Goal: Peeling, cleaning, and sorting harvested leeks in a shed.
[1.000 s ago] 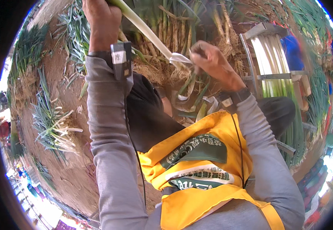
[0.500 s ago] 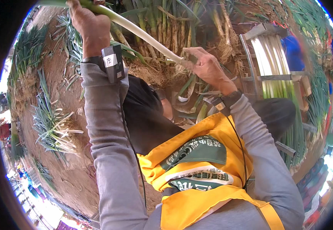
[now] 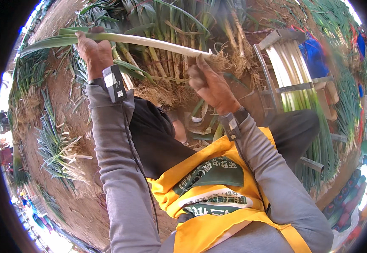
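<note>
A long green onion (image 3: pixel 149 41) lies almost level across the front of me, its leaves to the left and its root end to the right. My left hand (image 3: pixel 94 52) is wrapped round it where the white stalk turns green. At the root end, my right hand (image 3: pixel 211 84) has its fingers curled and its thumb against or just below the stalk. Those fingers are blurred, and whatever they pinch is hidden. Behind the stalk stands a thick row of unpeeled green onions (image 3: pixel 177 31) with brown, soil-covered roots.
A metal rack (image 3: pixel 272 80) to the right holds clean white stalks (image 3: pixel 289 63), with a blue bag (image 3: pixel 314 57) beside it. Loose green onions (image 3: pixel 61 147) lie on the soil at left. My knees flank scraps on the ground.
The green onion has swung from a steep slant to nearly level as my left hand came down. My right hand has moved left and down, away from the root tip.
</note>
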`<state>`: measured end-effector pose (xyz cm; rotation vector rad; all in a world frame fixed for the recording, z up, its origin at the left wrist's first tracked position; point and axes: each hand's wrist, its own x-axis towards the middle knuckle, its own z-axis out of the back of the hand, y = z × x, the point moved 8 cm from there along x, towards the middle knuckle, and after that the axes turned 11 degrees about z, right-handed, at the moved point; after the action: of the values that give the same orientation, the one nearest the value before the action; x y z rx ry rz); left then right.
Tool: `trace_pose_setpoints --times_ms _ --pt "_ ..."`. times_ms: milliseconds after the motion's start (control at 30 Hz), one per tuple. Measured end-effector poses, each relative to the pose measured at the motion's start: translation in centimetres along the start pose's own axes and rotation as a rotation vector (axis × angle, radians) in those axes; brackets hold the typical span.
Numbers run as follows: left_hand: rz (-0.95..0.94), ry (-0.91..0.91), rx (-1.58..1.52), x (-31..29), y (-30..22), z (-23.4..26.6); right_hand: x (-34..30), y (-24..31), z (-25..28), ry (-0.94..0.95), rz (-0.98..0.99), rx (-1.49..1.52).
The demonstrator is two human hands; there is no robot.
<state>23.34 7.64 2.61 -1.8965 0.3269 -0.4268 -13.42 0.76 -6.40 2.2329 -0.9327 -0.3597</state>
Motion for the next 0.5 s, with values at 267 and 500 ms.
trace_pose_setpoints --times_ms 267,500 --pt "0.138 -0.231 -0.357 -2.5 -0.8 -3.1 -5.1 1.5 16.1 -0.358 0.057 -0.339" --pt "0.179 -0.220 -0.419 -1.6 -0.7 -1.3 -3.6 1.3 6.2 0.441 0.173 -1.662"
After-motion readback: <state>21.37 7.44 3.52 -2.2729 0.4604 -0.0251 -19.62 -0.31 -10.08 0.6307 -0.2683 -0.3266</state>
